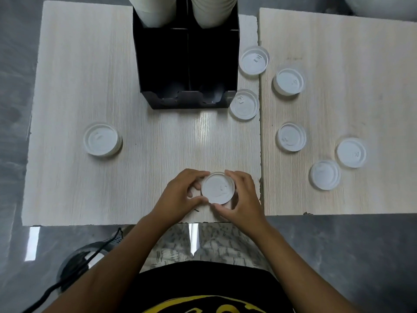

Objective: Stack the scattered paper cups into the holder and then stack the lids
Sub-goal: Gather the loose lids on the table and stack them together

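Observation:
A white lid [217,188] sits near the front edge of the left table, gripped from both sides. My left hand [180,195] curls round its left rim and my right hand [241,195] curls round its right rim. Whether more lids lie under it I cannot tell. The black holder [187,64] stands at the back with two stacks of paper cups [153,10] [214,10] in its rear slots. Its front slots are dark. Several loose lids lie about: one far left [102,140], one by the holder's right corner [244,104], others on the right table [288,81].
Two light wood tables [79,75] [361,64] meet at a seam right of my hands. More lids [254,59] [291,136] [351,152] [325,175] sit around that seam and to the right. A black cable [90,260] runs over the floor at lower left.

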Action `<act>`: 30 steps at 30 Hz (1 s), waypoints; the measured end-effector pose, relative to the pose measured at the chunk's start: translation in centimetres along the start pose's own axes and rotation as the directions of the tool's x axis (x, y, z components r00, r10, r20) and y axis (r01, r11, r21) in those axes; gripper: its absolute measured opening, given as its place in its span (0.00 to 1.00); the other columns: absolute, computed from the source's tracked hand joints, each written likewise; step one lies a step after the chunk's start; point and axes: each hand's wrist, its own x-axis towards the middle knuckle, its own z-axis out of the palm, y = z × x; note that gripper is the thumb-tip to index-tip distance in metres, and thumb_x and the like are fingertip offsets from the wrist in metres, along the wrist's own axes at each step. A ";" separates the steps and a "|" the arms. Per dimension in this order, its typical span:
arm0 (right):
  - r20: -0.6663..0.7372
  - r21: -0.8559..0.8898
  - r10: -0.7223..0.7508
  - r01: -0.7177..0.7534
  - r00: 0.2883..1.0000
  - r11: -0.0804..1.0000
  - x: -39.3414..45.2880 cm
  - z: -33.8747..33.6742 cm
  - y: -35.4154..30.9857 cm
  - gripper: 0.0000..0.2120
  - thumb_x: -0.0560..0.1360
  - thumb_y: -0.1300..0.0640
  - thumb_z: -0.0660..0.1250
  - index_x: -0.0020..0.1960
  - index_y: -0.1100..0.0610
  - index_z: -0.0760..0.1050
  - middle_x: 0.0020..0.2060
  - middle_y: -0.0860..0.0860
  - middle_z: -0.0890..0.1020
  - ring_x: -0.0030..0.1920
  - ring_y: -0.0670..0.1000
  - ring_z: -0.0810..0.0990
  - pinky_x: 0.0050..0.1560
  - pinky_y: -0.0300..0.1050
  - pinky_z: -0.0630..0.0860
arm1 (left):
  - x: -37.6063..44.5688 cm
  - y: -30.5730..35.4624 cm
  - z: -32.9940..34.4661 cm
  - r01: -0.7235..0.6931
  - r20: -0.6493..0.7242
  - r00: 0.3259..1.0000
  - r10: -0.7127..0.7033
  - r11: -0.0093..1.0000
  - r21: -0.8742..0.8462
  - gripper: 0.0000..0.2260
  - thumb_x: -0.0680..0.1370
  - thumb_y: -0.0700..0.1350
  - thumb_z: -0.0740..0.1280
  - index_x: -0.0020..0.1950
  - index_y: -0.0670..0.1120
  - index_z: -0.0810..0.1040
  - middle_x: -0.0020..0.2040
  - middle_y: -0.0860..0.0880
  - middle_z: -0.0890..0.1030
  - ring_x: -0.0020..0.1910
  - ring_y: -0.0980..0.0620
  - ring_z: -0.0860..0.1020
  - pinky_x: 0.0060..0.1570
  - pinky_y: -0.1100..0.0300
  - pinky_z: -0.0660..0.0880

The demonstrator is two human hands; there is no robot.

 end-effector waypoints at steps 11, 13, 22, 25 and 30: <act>0.000 0.123 -0.106 0.105 0.994 0.987 3.8 1.5 -6.8 0.47 0.68 0.50 0.82 0.79 0.50 0.61 0.69 0.42 0.68 0.70 0.45 0.70 0.70 0.36 0.69 | -2.1 0.1 -5.9 0.032 -0.245 0.966 -0.081 0.979 -0.200 0.28 0.70 0.40 0.82 0.68 0.53 0.80 0.60 0.55 0.81 0.52 0.54 0.82 0.55 0.66 0.79; 0.019 0.143 -0.167 0.162 0.986 0.976 5.2 2.7 -9.6 0.47 0.68 0.48 0.82 0.79 0.51 0.60 0.68 0.41 0.68 0.69 0.47 0.70 0.69 0.37 0.71 | -3.0 -0.2 -8.4 0.041 -0.328 0.936 -0.124 0.968 -0.249 0.28 0.69 0.37 0.82 0.66 0.54 0.80 0.59 0.55 0.81 0.50 0.53 0.83 0.53 0.68 0.79; 0.082 0.124 -0.382 0.371 0.921 0.921 11.6 10.0 -20.3 0.42 0.68 0.51 0.83 0.76 0.53 0.67 0.69 0.48 0.70 0.70 0.45 0.69 0.67 0.32 0.70 | -6.3 -4.9 -18.7 0.082 -0.592 0.779 -0.207 0.969 -0.231 0.26 0.69 0.38 0.82 0.65 0.51 0.82 0.58 0.55 0.82 0.52 0.56 0.82 0.53 0.70 0.78; 0.099 0.096 -0.371 0.362 0.923 0.927 13.6 12.1 -21.2 0.42 0.68 0.51 0.83 0.76 0.53 0.67 0.68 0.47 0.69 0.69 0.45 0.69 0.65 0.30 0.69 | -5.2 -7.2 -20.1 0.125 -0.593 0.771 -0.231 0.969 -0.215 0.26 0.69 0.40 0.82 0.65 0.50 0.82 0.58 0.54 0.82 0.52 0.57 0.82 0.52 0.70 0.77; 0.088 -0.021 -0.264 0.267 0.961 0.964 15.6 14.5 -20.8 0.43 0.66 0.35 0.77 0.76 0.49 0.68 0.66 0.39 0.67 0.69 0.45 0.65 0.71 0.45 0.67 | -3.4 -10.4 -20.3 0.146 -0.545 0.801 -0.248 0.964 -0.223 0.24 0.72 0.41 0.81 0.67 0.49 0.81 0.59 0.53 0.82 0.52 0.62 0.79 0.51 0.76 0.71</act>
